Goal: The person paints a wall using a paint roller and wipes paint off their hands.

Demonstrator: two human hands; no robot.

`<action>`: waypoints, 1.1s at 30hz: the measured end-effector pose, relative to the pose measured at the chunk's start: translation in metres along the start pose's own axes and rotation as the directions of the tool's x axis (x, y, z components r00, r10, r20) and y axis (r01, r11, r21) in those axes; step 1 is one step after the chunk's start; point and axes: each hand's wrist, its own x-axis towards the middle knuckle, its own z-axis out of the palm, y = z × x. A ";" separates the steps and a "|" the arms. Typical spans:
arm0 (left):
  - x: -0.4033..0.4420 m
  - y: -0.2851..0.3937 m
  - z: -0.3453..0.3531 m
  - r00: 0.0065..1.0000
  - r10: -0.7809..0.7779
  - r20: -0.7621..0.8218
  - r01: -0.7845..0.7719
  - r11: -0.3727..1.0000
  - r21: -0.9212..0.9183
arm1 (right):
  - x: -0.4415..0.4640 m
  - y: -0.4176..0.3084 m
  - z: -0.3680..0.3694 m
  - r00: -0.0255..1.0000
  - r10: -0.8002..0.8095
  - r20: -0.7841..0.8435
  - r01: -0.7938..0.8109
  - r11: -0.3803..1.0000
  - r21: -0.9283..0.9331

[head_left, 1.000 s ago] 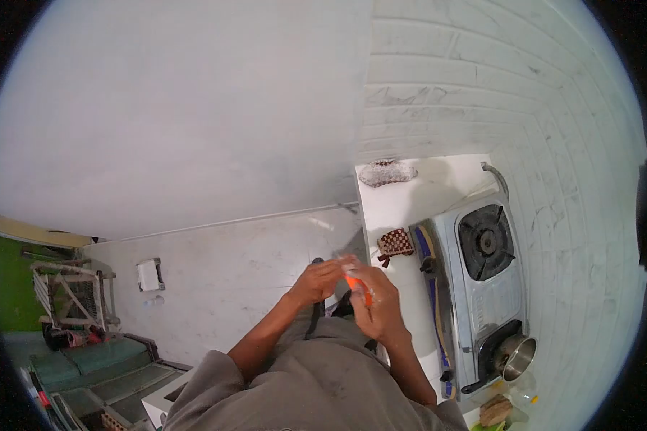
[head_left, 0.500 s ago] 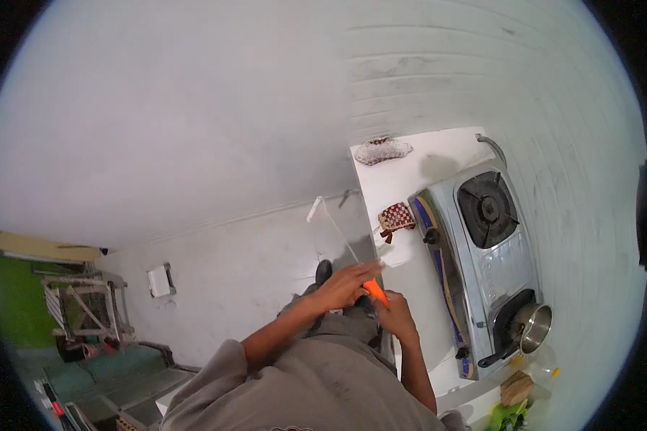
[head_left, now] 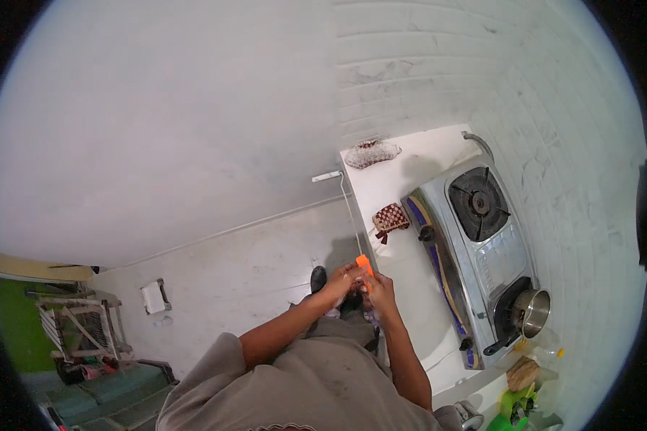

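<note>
A small paint roller has an orange handle, a thin bent wire frame and a narrow white roller head. It points away from me, its head in front of the wall near the counter's far left corner; whether it touches the wall I cannot tell. Around the lower handle my right hand is closed. My left hand is beside it, fingers bent against the handle's left side. Both hands are in front of my waist, and parts of their fingers are hidden.
On the white counter to my right stands a two-burner gas stove with a metal pot. A checkered cloth and a plastic-wrapped bundle lie by it. Left are a white object on the floor and a wooden rack.
The roller head has swung right and up, and now lies more level. My left hand, earlier stretched out over the handle, has curled in against it. The view has shifted slightly.
</note>
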 end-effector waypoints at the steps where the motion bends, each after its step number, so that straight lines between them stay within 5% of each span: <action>1: 0.003 0.001 -0.001 1.000 0.007 -0.009 -0.007 1.000 -0.012 | 0.003 -0.001 0.002 1.000 0.020 -0.010 -0.020 1.000 0.021; 10: 0.026 0.040 -0.006 0.979 0.022 -0.203 -0.040 0.996 -0.082 | 0.025 -0.031 0.028 0.999 0.020 -0.029 -0.018 0.997 0.077; 33: 0.020 0.056 -0.002 0.958 0.047 -0.283 -0.069 0.995 -0.068 | 0.034 -0.034 0.037 0.999 -0.004 0.054 -0.002 0.994 0.112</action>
